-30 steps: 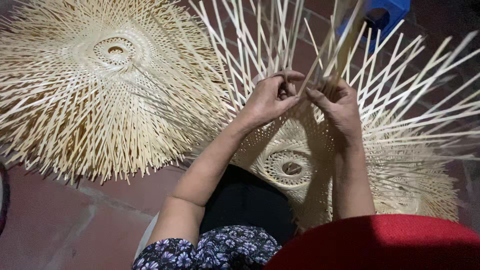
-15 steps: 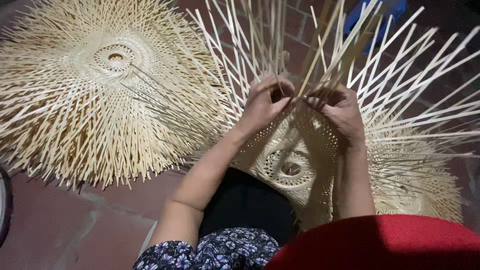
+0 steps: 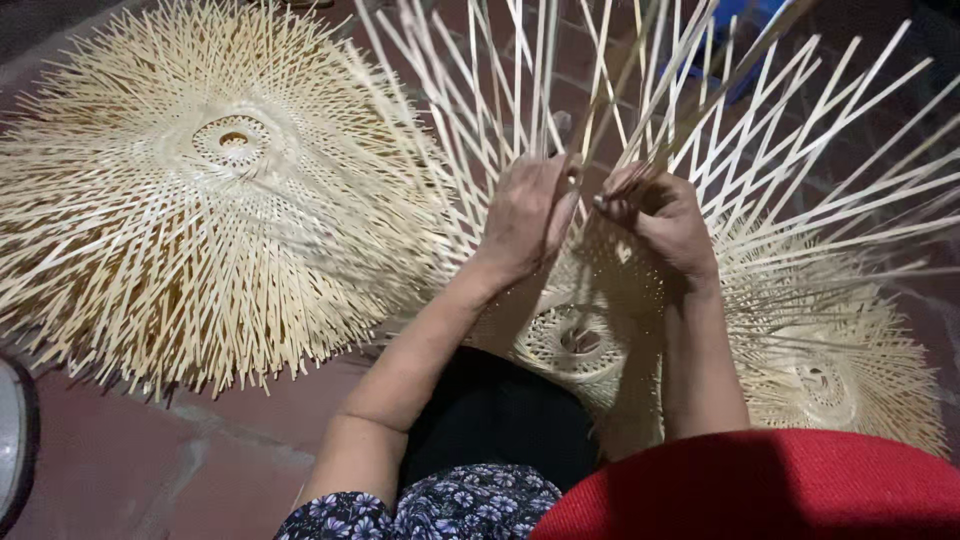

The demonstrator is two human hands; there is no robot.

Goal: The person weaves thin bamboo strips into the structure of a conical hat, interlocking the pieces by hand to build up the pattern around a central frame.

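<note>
The half-woven bamboo piece (image 3: 585, 330) rests tilted against my lap, its round hub low and toward me, its loose strips (image 3: 700, 130) fanning up and away from that hub; everything I say takes the hub as the mark. My left hand (image 3: 530, 215) sits above the hub and a little to its left, fingers curled and closed round a few upright strips at the edge of the woven part; whether the thumb pinches one strip or several I cannot tell, since the back of the hand hides it. My right hand (image 3: 660, 215) is above the hub and to its right, closed too, the fingertips nipping a strip where it leaves the weave; the two hands are just beside each other, near touching, at the same height over the hub. The strips run lengthwise away from me, out from the hub like spokes, crossing one another past my knuckles; the one between my hands points almost straight up the picture, so neither hand is plainly the nearer.

Far to the left of the hub lies a finished woven disc (image 3: 225, 190), flat on the red tiled floor (image 3: 130, 470); to the hub's right, lower, another woven piece (image 3: 830, 380) lies partly under the strips; a red cloth (image 3: 760, 490) covers the near edge.
</note>
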